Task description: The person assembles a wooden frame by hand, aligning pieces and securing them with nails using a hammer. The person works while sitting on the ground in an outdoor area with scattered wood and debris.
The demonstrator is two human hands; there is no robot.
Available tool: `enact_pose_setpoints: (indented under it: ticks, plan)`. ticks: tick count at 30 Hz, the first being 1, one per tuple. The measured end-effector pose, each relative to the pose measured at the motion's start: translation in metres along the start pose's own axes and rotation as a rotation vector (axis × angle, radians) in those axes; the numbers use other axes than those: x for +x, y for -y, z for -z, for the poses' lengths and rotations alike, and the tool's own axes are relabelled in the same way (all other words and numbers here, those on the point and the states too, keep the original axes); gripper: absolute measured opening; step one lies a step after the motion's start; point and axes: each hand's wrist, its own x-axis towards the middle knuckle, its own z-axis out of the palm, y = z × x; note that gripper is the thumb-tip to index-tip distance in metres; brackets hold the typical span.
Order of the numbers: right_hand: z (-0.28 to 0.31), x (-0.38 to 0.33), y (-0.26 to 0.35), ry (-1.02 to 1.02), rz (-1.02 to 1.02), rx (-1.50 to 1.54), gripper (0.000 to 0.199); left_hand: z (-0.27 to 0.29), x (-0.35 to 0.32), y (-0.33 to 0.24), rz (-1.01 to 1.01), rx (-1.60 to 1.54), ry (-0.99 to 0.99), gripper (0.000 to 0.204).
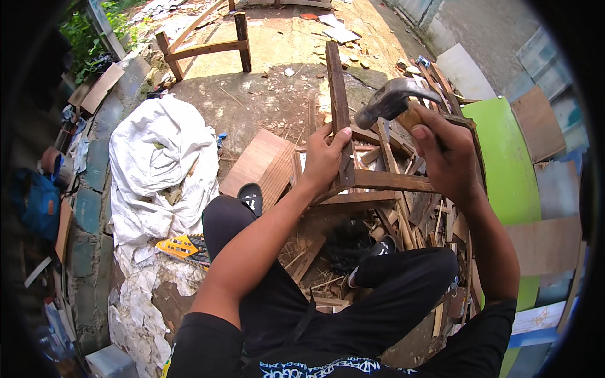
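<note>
The left hand (324,157) is closed around an upright slat (338,107) of a dark wooden frame (391,181), thumb pressed on the slat's right edge. The right hand (449,157) grips a hammer (394,101) by its wooden handle; the steel head hangs just right of the slat, near its middle, not touching it.

The frame stands on the ground between the person's knees. Its crossbar runs right from the slat's foot, under the right hand, and the slat's top end stands free above both hands. Below and right of the frame lies a tangle of broken sticks and offcuts — tight, cluttered ground up to the edge of a green panel (510,170). Left of the frame a flat brown board (261,167) lies with one corner by the left knee, and beyond it a crumpled white sack (157,164) spreads out. Above the frame, past the slat's top, the concrete floor (277,47) is fairly open, with only scattered chips — a second wooden frame (205,44) stands well apart there.
</note>
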Motion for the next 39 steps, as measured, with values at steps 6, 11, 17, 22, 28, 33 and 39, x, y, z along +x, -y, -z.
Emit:
enact_pose_setpoints:
  ticks: [6,11,17,22,28,33,39]
  plan:
    - [-0.005,-0.011,-0.016,0.243,0.184,-0.133,0.029,-0.01,-0.004,-0.005,-0.009,-0.019,-0.024,0.029]
    - [-0.003,-0.002,0.0,-0.063,-0.114,0.14,0.027,-0.003,-0.002,-0.007,0.019,-0.024,0.004,0.026]
    - [-0.004,-0.016,-0.019,0.146,0.28,-0.189,0.024,-0.007,-0.003,-0.003,0.038,-0.093,-0.027,0.026]
    - [-0.004,-0.01,-0.003,-0.142,-0.027,0.127,0.024,-0.004,-0.002,-0.003,0.026,-0.039,0.018,0.026]
    - [-0.001,-0.009,-0.002,0.304,0.151,-0.186,0.027,-0.004,-0.001,0.001,-0.07,0.082,0.027,0.028]
    - [-0.004,0.006,0.002,-0.157,-0.076,0.188,0.028,-0.009,-0.003,-0.007,0.06,-0.041,0.007,0.024]
    - [-0.006,0.003,-0.015,0.168,0.222,-0.074,0.027,-0.004,-0.001,-0.002,-0.048,0.078,0.038,0.028]
